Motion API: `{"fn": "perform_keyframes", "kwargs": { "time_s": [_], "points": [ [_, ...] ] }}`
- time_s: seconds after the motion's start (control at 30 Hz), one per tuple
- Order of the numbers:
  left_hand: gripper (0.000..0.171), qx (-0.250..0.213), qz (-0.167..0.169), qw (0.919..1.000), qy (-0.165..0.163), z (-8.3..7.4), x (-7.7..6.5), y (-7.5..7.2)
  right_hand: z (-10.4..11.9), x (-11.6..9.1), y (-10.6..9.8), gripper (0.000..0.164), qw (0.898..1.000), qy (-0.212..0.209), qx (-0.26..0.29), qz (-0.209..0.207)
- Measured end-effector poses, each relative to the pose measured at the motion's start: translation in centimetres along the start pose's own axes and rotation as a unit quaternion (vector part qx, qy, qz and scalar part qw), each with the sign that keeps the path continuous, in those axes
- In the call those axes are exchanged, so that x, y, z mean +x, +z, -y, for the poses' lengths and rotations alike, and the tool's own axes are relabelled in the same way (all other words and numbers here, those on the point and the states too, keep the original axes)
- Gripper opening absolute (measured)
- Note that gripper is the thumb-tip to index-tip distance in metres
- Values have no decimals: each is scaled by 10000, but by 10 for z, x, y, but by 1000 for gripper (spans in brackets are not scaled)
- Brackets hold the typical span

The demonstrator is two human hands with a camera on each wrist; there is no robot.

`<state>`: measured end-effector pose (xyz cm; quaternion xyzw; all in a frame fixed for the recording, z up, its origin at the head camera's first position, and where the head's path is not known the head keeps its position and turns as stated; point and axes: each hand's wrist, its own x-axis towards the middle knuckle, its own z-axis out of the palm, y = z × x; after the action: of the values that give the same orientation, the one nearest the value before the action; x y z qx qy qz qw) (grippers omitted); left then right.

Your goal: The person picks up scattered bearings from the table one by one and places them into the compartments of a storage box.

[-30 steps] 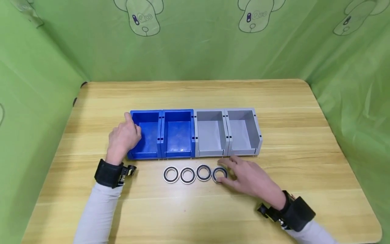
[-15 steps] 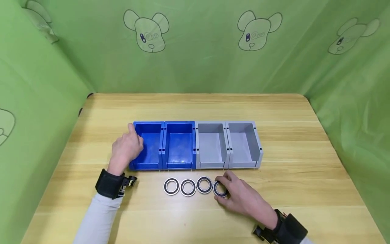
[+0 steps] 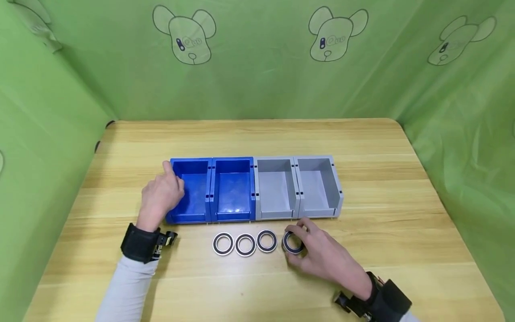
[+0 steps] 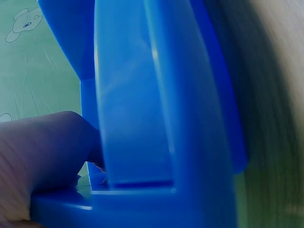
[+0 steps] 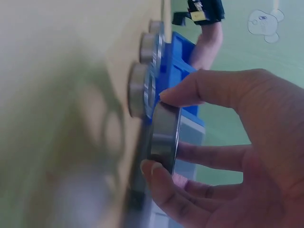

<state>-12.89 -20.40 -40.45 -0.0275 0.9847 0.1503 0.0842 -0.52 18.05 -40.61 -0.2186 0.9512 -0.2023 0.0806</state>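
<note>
My right hand [image 3: 322,250] pinches a ball bearing [image 3: 293,243] by its outer rim, thumb on one side and fingertips opposite. In the right wrist view this bearing [image 5: 165,134] stands out from the tabletop, its steel edge facing the camera. Three more bearings lie flat in a row to its left: a near one [image 3: 267,241], a middle one [image 3: 245,245] and a far one [image 3: 223,243]. My left hand [image 3: 162,192] grips the left wall of the leftmost blue bin [image 3: 191,218]. Close up, the left wrist view shows that hand [image 4: 47,152] curled over the blue edge.
Right of that bin stand a second blue bin [image 3: 233,216], a grey bin [image 3: 275,214] and another grey bin [image 3: 319,212], side by side behind the bearings. Green curtains [image 3: 257,71] enclose the wooden table [image 3: 257,138] at the back and sides.
My right hand has closed its fingers on the rightmost bearing and drawn it slightly right, away from the row. My left hand keeps its hold on the blue bin. The head view has shifted.
</note>
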Motion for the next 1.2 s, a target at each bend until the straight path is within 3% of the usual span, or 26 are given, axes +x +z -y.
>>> {"fn": "perform_keyframes", "kwargs": {
  "time_s": [0.6, 0.87, 1.2],
  "points": [
    [40, -99, -74, 9998, 143, -1, -2, 2, -22, 6, -49, 53, 9954, -177, -511, -794],
    [40, -30, 25, 10000, 84, 1, -1, 0, -28, 19, -62, 53, 9925, -333, -523, -1055],
    [37, -163, -10, 9998, 106, 1, -1, -1, -42, 38, -73, 47, 9912, -115, -357, -1272]
  ]
}}
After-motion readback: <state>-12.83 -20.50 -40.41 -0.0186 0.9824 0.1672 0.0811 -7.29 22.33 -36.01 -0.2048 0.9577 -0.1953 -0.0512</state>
